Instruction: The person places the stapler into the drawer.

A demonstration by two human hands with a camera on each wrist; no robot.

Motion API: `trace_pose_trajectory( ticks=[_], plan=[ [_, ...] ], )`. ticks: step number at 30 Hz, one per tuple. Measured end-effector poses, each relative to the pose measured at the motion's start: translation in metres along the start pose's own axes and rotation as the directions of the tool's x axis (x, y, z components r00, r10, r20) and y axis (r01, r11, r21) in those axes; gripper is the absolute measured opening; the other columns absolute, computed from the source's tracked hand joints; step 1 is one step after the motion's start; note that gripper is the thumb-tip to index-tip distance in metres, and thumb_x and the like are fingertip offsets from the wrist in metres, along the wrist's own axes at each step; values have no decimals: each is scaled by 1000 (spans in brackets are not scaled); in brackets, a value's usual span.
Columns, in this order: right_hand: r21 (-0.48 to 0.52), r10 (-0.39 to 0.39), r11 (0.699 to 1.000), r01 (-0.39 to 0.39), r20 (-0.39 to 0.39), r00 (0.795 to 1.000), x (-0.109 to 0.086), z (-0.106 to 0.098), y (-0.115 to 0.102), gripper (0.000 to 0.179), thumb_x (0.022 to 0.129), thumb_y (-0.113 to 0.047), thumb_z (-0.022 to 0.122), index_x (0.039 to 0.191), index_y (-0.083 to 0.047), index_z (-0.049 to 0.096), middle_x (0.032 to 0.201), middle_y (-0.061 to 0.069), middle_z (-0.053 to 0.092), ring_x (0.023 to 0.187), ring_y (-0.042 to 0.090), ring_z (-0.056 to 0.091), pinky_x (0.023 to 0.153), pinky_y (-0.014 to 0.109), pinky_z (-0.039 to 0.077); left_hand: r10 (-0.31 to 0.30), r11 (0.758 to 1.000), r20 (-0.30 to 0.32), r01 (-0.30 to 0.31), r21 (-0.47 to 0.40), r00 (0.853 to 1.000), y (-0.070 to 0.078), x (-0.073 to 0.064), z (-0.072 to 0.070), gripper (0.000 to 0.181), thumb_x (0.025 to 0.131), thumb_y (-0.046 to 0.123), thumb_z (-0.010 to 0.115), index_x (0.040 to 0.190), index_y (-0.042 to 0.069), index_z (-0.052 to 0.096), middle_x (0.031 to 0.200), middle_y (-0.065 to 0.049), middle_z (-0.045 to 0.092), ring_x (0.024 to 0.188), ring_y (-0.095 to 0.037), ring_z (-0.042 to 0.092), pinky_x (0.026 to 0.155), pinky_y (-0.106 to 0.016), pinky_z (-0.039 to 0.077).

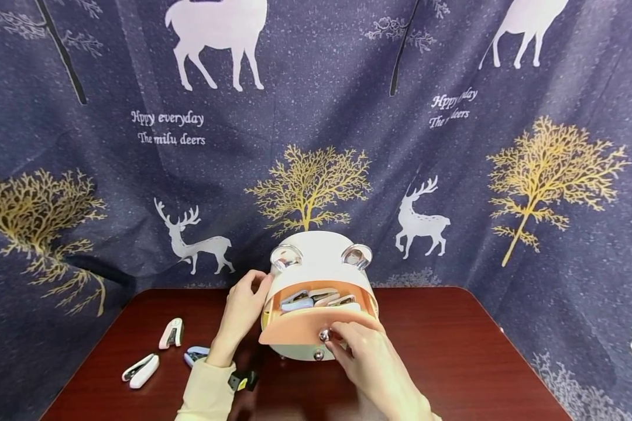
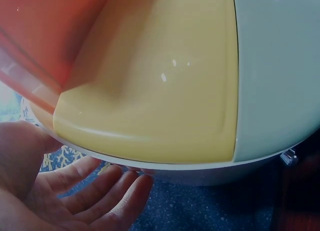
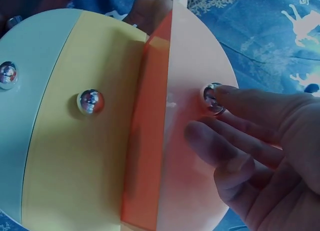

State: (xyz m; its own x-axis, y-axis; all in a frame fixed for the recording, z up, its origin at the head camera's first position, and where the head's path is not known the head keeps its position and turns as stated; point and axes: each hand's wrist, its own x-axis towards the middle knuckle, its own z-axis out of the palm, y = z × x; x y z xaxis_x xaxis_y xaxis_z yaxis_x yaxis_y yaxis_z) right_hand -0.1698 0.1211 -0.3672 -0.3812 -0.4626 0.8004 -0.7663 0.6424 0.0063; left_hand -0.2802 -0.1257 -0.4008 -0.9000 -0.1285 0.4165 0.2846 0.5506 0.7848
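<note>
The rounded cabinet (image 1: 318, 251) has three drawers: the yellow drawer (image 3: 55, 151) and green drawer (image 3: 30, 91) closed, the top orange drawer (image 1: 295, 330) pulled out towards the near side, with at least three staplers (image 1: 296, 303) inside. The right hand (image 1: 371, 354) pinches its silver knob (image 1: 324, 335). The left hand (image 1: 242, 305), fingers loosely extended, touches the cabinet's left side. Left on the table (image 1: 442, 351) lie two whitish staplers (image 1: 143, 372) and one blue stapler (image 1: 195, 353).

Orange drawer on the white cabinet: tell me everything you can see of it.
The orange drawer is the top one in the white cabinet, above a yellow drawer, pulled partway open. It looks like glossy plastic, with a paler front, arched above and straight below. A shiny, metallic-looking round knob sits on the front, held by the right hand. Staplers lie inside, one blue.
</note>
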Motion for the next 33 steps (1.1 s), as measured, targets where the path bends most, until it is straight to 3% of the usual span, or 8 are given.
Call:
trace_pose_trajectory(
  ticks=[5,10,17,25,33],
  plan=[
    [23,6,1000,-6,-10,1000,7,6,5,17,77,-8,81,83,-13,65,75,-10,62,71,4,56,67,20,45,8,1000,0,-8,-7,1000,-2,1,0,24,97,40,60,99,17,67,92,-2,67,83,-19,61,75,-38,45],
    [59,33,998,-33,-10,999,9,12,10,23,71,-4,84,83,-13,66,76,-11,62,72,4,56,72,23,45,7,1000,0,-7,-5,1000,-3,1,0,26,97,44,59,99,19,67,91,-1,67,83,-19,61,75,-38,46],
    [115,83,990,-79,-31,996,12,21,17,23,72,-3,84,83,-13,66,72,-11,61,62,-3,52,59,13,43,7,1000,11,-6,-12,1000,-3,0,0,26,97,43,59,100,18,67,96,-2,67,89,-20,62,79,-41,46],
    [130,120,985,-114,-39,992,14,28,24,24,72,-1,84,83,-11,66,72,-10,62,60,-2,55,61,18,45,0,1000,18,0,-20,1000,-3,1,-1,29,97,43,58,103,16,67,97,-3,68,91,-21,62,81,-42,47],
    [194,178,966,-169,-26,984,16,35,30,18,76,-2,81,84,-11,69,71,-10,62,60,-4,54,57,14,45,0,1000,15,1,-18,1000,-3,0,-1,27,97,41,60,102,16,67,95,-2,68,88,-19,63,80,-41,47]
  ],
)
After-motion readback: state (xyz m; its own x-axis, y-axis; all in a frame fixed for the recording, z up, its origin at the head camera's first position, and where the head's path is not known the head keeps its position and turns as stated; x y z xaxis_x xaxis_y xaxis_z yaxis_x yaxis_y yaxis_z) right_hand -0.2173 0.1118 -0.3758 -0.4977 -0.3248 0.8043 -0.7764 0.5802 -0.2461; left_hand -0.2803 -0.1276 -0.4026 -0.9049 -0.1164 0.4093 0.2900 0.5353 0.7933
